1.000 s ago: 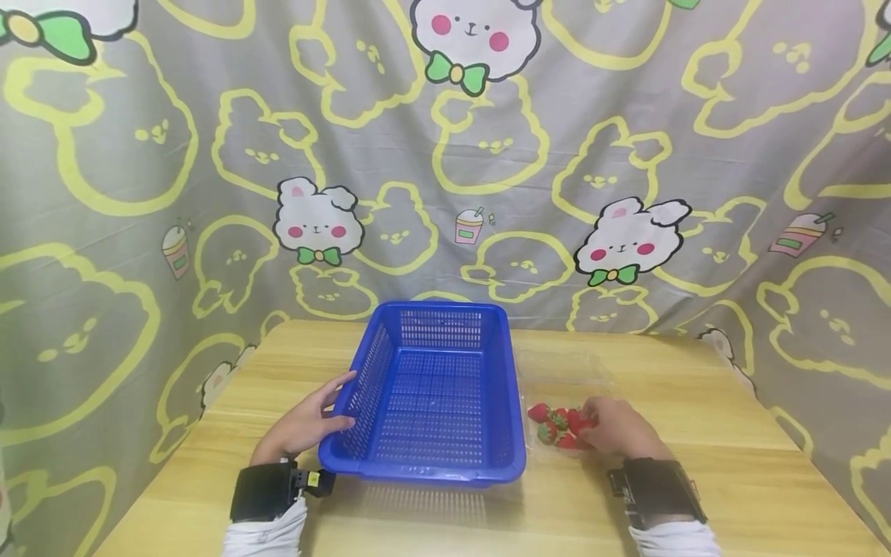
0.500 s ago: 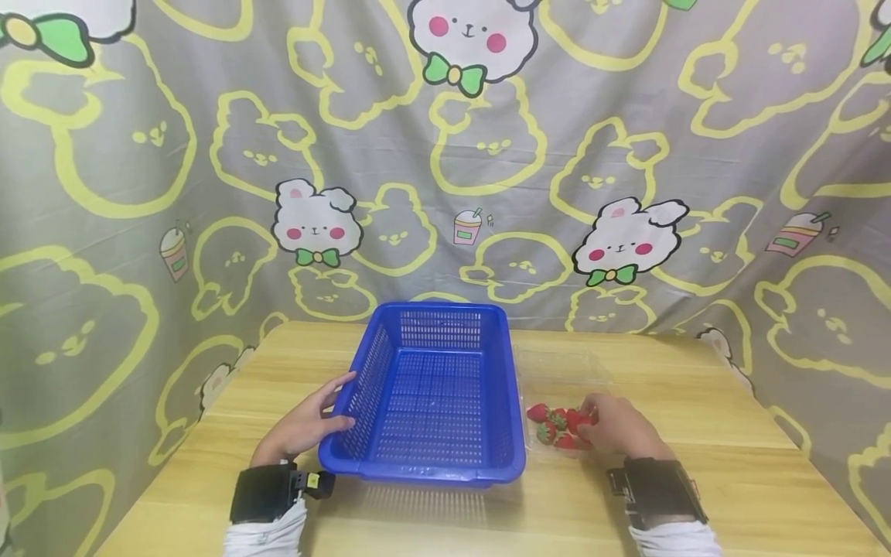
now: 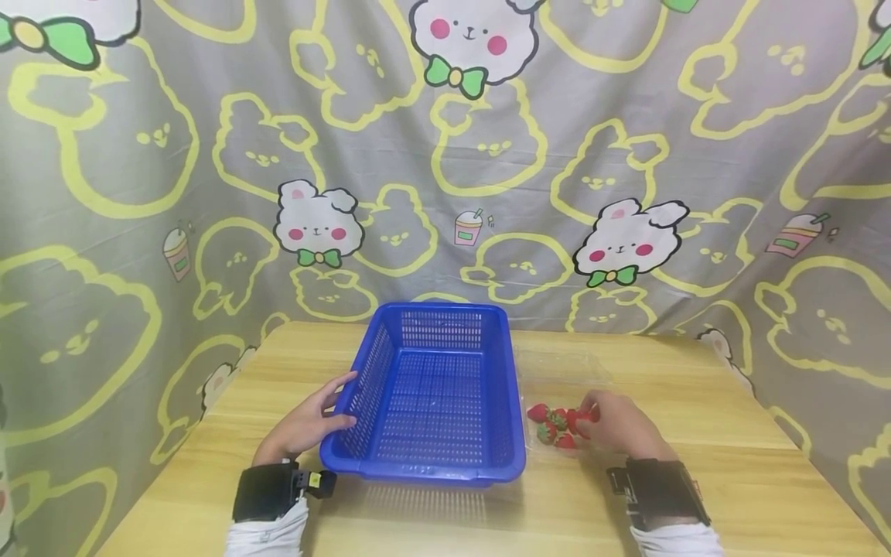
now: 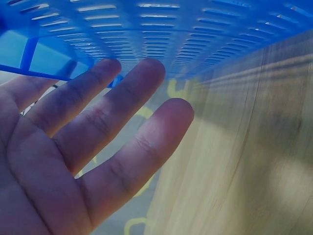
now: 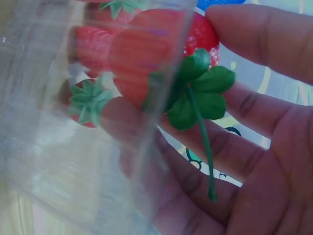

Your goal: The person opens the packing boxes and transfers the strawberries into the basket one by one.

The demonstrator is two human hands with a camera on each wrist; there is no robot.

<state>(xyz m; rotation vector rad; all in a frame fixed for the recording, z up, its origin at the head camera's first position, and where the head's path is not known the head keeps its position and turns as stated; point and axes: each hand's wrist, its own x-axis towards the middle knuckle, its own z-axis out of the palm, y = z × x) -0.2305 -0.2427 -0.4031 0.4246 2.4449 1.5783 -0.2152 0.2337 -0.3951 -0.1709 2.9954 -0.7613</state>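
The right hand (image 3: pixel 616 422) pinches a red strawberry (image 5: pixel 199 36) whose stem (image 5: pixel 206 142) the wrist view shows but the head view hides, the left hand (image 3: pixel 302 424) spread against a rectangular blue plastic basket (image 3: pixel 425 470).

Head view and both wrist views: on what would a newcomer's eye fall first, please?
Probably on the blue basket, on the wooden table, low in the middle of the head view. Next come the red strawberries in a clear plastic container to its right, where the right hand holds one. Behind, the grey cloth with white rabbit faces also stands out.
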